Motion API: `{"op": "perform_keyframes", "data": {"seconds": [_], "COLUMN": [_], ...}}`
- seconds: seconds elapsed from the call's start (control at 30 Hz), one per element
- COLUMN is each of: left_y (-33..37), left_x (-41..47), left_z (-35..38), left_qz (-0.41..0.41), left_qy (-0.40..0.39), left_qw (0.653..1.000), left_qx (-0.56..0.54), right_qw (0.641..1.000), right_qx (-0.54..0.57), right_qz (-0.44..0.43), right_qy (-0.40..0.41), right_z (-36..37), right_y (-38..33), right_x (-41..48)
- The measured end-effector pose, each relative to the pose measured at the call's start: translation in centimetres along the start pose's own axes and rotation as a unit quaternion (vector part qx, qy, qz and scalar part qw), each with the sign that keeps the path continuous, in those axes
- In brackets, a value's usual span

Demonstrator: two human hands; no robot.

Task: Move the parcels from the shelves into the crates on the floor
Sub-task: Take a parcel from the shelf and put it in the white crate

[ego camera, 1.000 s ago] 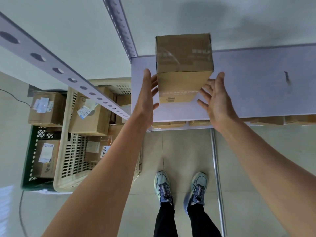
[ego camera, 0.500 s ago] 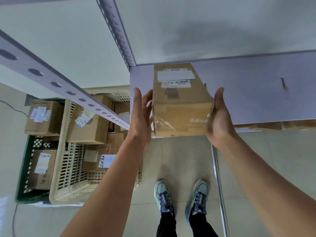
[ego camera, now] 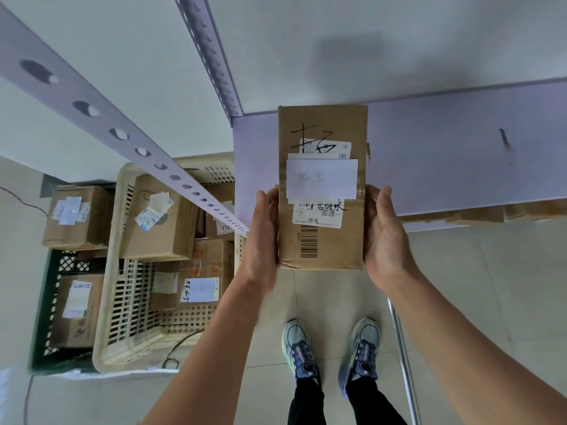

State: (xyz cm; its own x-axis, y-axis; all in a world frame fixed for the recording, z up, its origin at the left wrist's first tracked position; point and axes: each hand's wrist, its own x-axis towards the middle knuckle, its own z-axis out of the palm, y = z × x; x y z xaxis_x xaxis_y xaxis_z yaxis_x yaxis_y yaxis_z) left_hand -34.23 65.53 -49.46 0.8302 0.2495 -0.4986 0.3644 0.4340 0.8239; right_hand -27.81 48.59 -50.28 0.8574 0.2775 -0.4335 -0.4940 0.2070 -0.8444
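Observation:
I hold a brown cardboard parcel (ego camera: 322, 240) with white labels and black handwriting between both palms, its labelled face turned up toward me. My left hand (ego camera: 260, 237) presses its left side and my right hand (ego camera: 385, 237) presses its right side. The parcel hangs half over the front edge of the white shelf (ego camera: 445, 154). On the floor to the left stand a cream crate (ego camera: 122, 302) with several parcels in it and a dark green crate (ego camera: 46, 317) holding parcels too.
A perforated shelf upright (ego camera: 101, 118) slants across above the cream crate. A metal post (ego camera: 402, 348) stands right of my shoes (ego camera: 331, 348). More parcels (ego camera: 478, 213) peek out under the shelf at the right. A black cable (ego camera: 175, 345) lies at the cream crate.
Both hands closed on the parcel, tipped it over so its labelled face points up, and drew it off the shelf toward me.

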Motion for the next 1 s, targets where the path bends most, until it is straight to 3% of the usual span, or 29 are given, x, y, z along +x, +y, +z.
{"op": "perform_keyframes", "data": {"seconds": [0.47,0.73,1.0], "left_y": [-3.7,-7.4,-8.7], "left_x": [-12.1,-21.7,-24.3], "left_z": [-2.7,-8.0,-19.2], "left_qz": [-0.02,-0.076,-0.13], "left_qy": [-0.04,0.032,0.13], "left_qw": [0.999,0.996,0.982], "left_qx": [-0.001,0.016,0.036], "right_qw": [1.0,0.994,0.976], "right_qx": [-0.014,-0.067,-0.103], "right_qz": [0.022,0.079,0.181], "right_qy": [-0.002,-0.033,-0.066], "right_z": [0.2,1.8,9.8], "right_y": [3.2,8.2,17.7], "right_x": [-13.6,-21.3,-22.0]}}
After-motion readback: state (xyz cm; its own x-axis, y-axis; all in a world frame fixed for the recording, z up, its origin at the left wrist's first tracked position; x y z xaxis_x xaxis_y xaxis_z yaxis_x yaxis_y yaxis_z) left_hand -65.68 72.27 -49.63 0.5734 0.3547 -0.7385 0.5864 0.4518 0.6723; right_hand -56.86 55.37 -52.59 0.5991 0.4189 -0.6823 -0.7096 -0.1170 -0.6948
